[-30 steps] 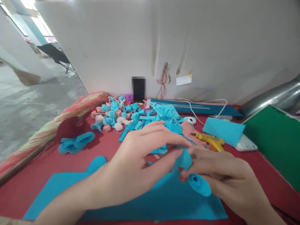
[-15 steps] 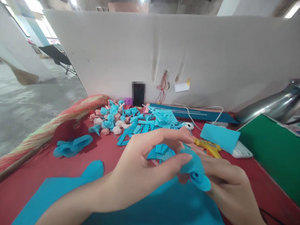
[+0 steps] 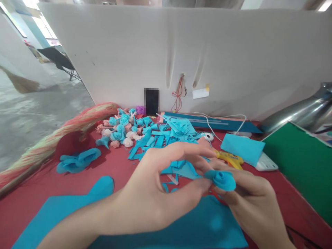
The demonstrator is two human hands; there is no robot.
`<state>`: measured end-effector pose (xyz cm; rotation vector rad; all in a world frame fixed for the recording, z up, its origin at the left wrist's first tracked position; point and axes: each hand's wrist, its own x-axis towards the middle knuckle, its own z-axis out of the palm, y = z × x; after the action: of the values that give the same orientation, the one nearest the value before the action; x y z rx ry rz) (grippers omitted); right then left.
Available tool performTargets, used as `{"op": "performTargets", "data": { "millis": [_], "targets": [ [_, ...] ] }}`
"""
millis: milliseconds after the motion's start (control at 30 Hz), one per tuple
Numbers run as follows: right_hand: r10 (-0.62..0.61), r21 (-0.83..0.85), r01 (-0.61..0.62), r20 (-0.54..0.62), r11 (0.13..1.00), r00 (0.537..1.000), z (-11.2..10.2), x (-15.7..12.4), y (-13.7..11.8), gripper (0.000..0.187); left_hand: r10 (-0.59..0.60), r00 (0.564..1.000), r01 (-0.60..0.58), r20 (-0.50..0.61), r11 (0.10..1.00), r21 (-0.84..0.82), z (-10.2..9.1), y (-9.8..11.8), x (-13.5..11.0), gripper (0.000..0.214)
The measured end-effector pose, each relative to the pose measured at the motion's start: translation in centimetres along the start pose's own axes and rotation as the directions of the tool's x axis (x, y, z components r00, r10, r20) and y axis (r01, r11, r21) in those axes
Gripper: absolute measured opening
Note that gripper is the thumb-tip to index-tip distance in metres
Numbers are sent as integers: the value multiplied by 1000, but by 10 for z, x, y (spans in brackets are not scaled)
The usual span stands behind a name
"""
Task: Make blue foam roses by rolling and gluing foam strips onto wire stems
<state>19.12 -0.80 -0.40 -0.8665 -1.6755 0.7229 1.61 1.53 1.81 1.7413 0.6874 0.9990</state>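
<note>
Both my hands meet over the middle of the red table (image 3: pixel 121 166). My right hand (image 3: pixel 249 204) pinches a small rolled blue felt rose (image 3: pixel 220 179) between thumb and fingers. My left hand (image 3: pixel 160 193) closes thumb and forefinger on the loose blue strip (image 3: pixel 186 169) that trails from the rose to the left. Under both hands lies a large blue felt sheet (image 3: pixel 202 224).
A heap of blue felt strips (image 3: pixel 166 135) and several small blue, pink and white felt roses (image 3: pixel 121 129) lie at the back. A yellow glue gun (image 3: pixel 229 159) rests right of my hands. Blue folded felt (image 3: pixel 242 147), a green sheet (image 3: pixel 303 162) and a fuzzy rope (image 3: pixel 62 133) border the table.
The rose has turned from pointing down to lying level and has risen a little. My left thumb now presses at its base. The view has shifted slightly.
</note>
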Motion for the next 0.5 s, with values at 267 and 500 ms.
{"op": "performTargets", "data": {
  "millis": [267,500],
  "targets": [
    [31,34,-31,-28,999,999,1,-4,5,23,4,994,9,-106,992,128,1,3,6,24],
    [64,36,-63,-46,997,997,3,-5,8,16,84,983,-49,-161,977,207,0,5,10,15]
  ]
}}
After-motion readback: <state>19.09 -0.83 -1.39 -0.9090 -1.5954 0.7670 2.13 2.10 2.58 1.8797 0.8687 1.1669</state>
